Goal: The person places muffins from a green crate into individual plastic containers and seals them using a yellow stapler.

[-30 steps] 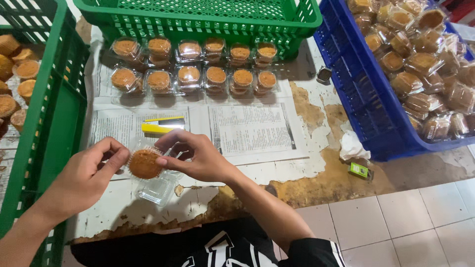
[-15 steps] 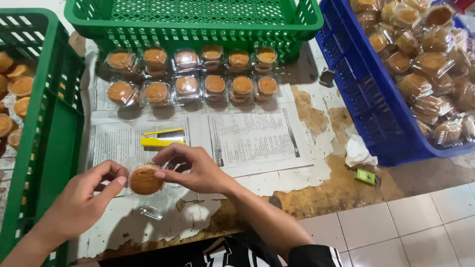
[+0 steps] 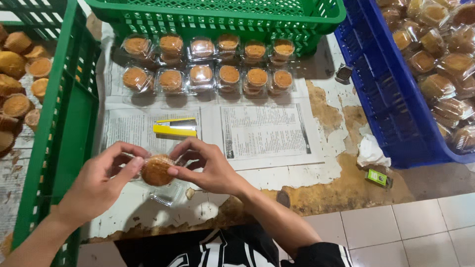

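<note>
Both hands, left hand [image 3: 101,183] and right hand [image 3: 208,165], pinch the round brown muffin [image 3: 156,170] over a clear plastic clamshell [image 3: 168,194]; squeezed harder, it might crumble.

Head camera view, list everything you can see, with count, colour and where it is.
Cake: one, golden brown, pinched between both hands.
Clear plastic container: one, transparent, under the hands.
Stapler: one, yellow, on the newspaper above the hands.
Packed cakes: twelve, brown in clear tubs, two rows by the far crate.
Green crates: two, one left holding loose cakes, one far.
Blue crate: one, right, full of wrapped cakes.
Newspaper: sheets, white, covering the table.
Small green box: one, right table edge.
Left hand: one, on the cake.
Right hand: one, on the cake.
</note>
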